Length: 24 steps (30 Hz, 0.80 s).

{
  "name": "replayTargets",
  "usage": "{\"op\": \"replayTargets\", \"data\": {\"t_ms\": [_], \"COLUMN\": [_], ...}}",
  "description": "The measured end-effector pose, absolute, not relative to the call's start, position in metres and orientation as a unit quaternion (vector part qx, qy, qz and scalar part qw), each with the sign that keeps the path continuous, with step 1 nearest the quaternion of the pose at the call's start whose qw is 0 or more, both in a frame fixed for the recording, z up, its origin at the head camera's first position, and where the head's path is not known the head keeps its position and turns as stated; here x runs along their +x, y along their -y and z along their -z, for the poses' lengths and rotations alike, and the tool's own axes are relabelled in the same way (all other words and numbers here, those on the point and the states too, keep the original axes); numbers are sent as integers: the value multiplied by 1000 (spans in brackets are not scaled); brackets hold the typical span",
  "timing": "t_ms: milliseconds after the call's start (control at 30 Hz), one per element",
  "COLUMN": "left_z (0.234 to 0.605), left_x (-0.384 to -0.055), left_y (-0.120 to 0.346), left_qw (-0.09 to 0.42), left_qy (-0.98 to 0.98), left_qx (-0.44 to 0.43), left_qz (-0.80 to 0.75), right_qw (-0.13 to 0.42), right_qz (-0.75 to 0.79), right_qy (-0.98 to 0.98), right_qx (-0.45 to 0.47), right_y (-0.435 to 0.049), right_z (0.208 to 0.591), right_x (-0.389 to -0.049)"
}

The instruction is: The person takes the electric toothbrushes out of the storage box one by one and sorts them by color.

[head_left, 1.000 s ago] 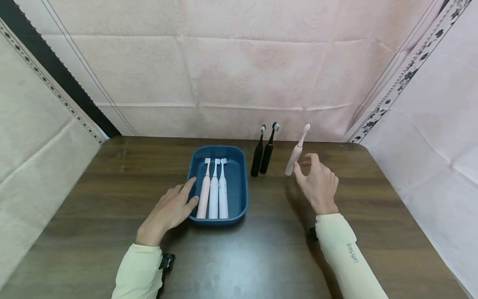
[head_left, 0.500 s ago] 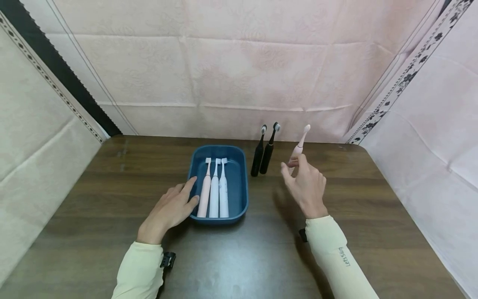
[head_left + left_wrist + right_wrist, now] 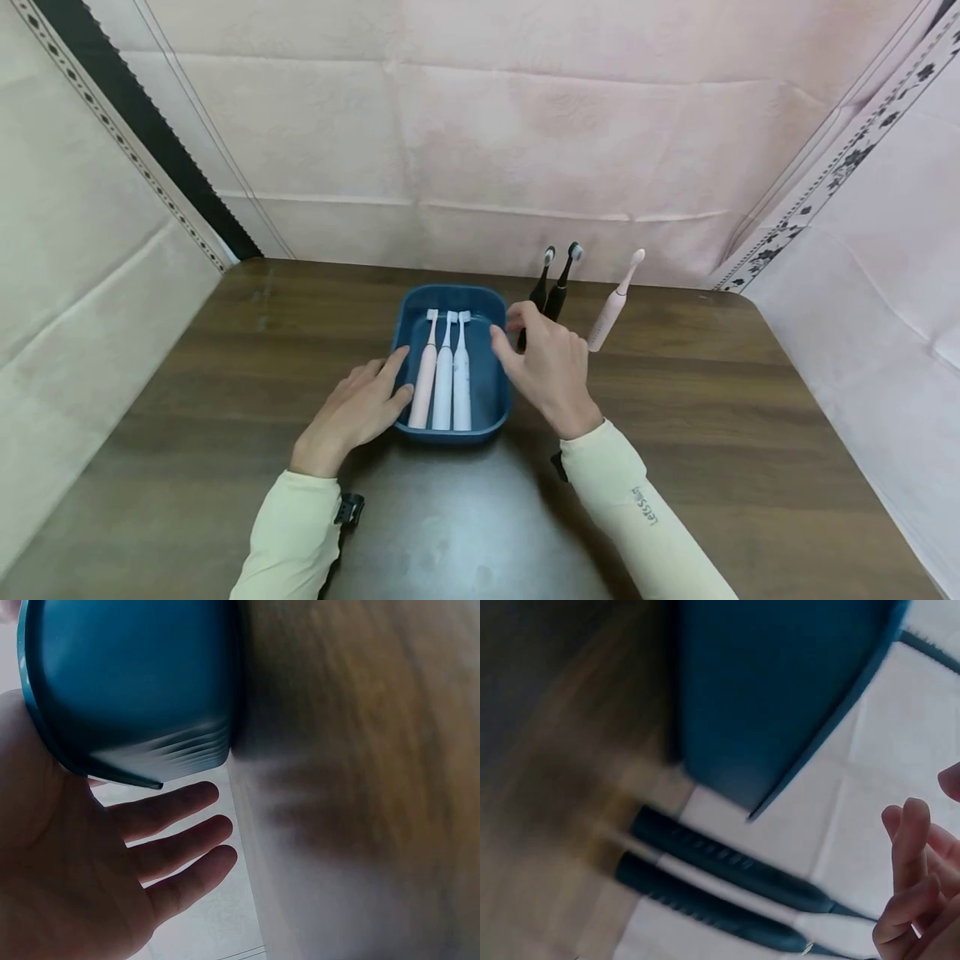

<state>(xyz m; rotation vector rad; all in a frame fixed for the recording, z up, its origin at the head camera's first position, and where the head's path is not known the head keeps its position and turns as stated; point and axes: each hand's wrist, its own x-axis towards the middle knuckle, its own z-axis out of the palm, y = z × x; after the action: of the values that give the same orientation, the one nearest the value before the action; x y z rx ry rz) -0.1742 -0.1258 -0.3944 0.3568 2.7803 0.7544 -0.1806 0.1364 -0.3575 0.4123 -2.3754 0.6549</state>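
Note:
A blue tray holds three electric toothbrushes lying side by side: a pale pink one, a white one and a patterned white one. My left hand rests at the tray's left rim, thumb and index finger over the edge. In the left wrist view the other fingers extend straight outside the tray wall. Beside the tray's right rim hovers my right hand, fingers loosely bent and nothing in them. It partly covers two upright black toothbrushes in the head view.
A pale pink toothbrush stands upright to the right of the black ones. The brown wooden table reaches back to a pale cloth, and more cloth hangs on both sides.
My right hand has moved left, from beside the standing pink toothbrush to the tray's right rim, passing in front of the black ones. The left hand has stayed at the tray.

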Motion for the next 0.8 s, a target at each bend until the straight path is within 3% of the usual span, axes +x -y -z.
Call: {"op": "replayTargets", "data": {"t_ms": [567,800], "left_z": [392,392], "left_x": [-176,-175], "left_y": [127,126], "left_qw": [115,115], "left_qy": [-956,-954], "left_qx": [118,119], "left_qz": [-244,-248], "right_qw": [302,191], "right_qz": [-207,-170], "right_qy": [905,941], "right_qx": [218,224], "right_y": [-105,-90], "right_z": [307,300], "right_x": [-191,-203]}}
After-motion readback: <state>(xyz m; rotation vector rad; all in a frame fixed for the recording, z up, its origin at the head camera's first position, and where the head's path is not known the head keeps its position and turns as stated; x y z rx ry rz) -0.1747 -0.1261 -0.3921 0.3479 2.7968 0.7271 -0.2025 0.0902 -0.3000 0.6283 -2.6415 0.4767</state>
